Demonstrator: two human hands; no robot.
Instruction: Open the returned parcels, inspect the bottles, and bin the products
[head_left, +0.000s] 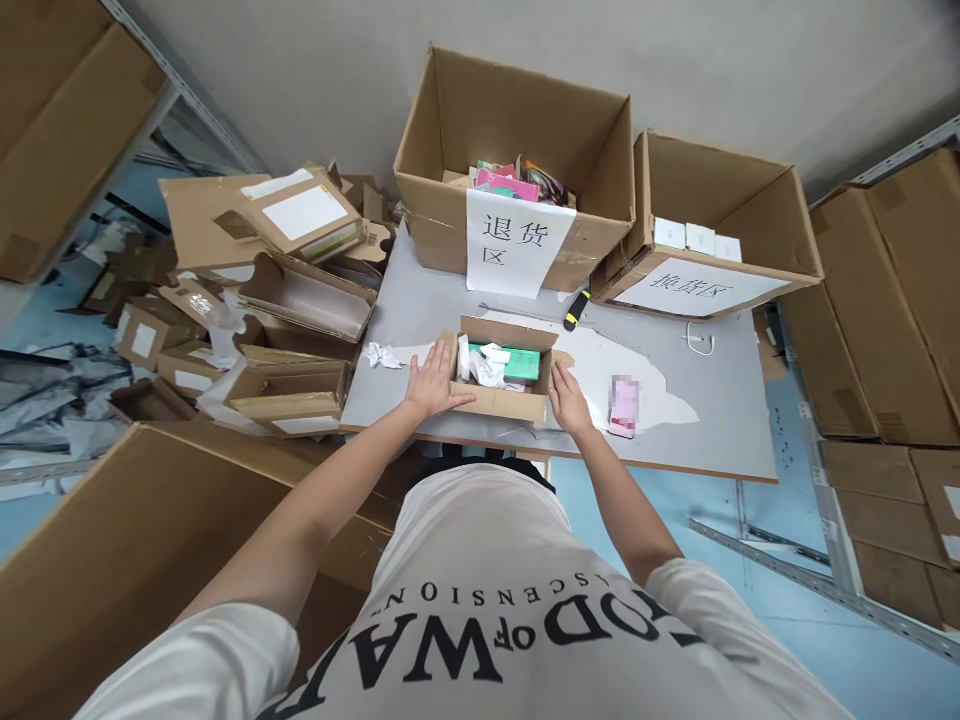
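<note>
A small open cardboard box [501,385] sits near the front edge of the grey tabletop [720,400], directly before the person. The left hand [433,383] lies flat with fingers spread on the box's left end, its grip wide open and pressed against the flap and near wall rather than closed around anything. The right hand [570,398] rests against the box's right end, fingers loosely extended along the cardboard; from this angle it seems to be touching the side rather than clasping it. Inside the box lie a green packet [523,362] and some crumpled white paper [484,365], the paper toward the left, the packet toward the right. A scrap of crumpled paper [381,355] lies on the tabletop just left of the left hand. A pink phone-like object [623,407], partly blurred, lies just right of the right hand. Behind the small box stands a large open carton [517,160] with a white paper sign hanging from its front and colourful items in the bottom; beside it to the right stands a second large carton [712,215], tilted forward, also carrying a sign. A black and yellow tool [576,310] lies between the two cartons and the small box. Flattened and emptied boxes [247,290] are piled left of the tabletop.
</note>
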